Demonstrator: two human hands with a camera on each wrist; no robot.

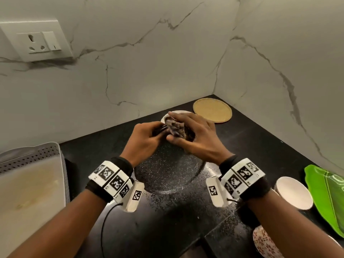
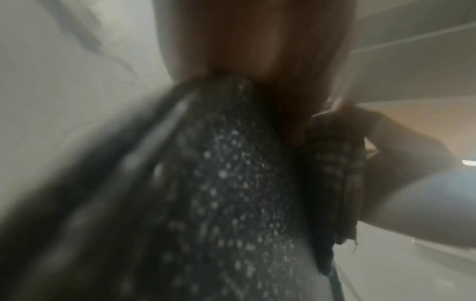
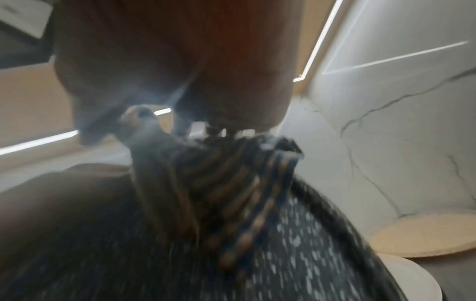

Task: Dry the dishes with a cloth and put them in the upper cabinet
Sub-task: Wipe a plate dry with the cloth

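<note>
A black speckled plate [image 1: 167, 170] is held up over the black counter, its face towards me. My left hand [image 1: 147, 138] grips its far rim at the upper left, fingers curled over the edge. My right hand [image 1: 195, 135] holds a bunched dark checked cloth [image 1: 175, 127] and presses it on the far rim beside the left hand. In the blurred left wrist view the plate [image 2: 231, 183] fills the middle, with the cloth [image 2: 332, 173] to its right. The right wrist view shows the cloth [image 3: 231, 183] lying on the speckled plate [image 3: 296, 244] under my right hand [image 3: 180, 51].
A round woven mat [image 1: 212, 110] lies in the counter's far corner, a white plate [image 1: 167, 114] partly hidden behind my hands. At the right sit a white bowl [image 1: 294, 192], a green leaf-shaped dish [image 1: 327, 198] and a patterned bowl [image 1: 264, 243]. A grey perforated tray [image 1: 29, 179] stands left.
</note>
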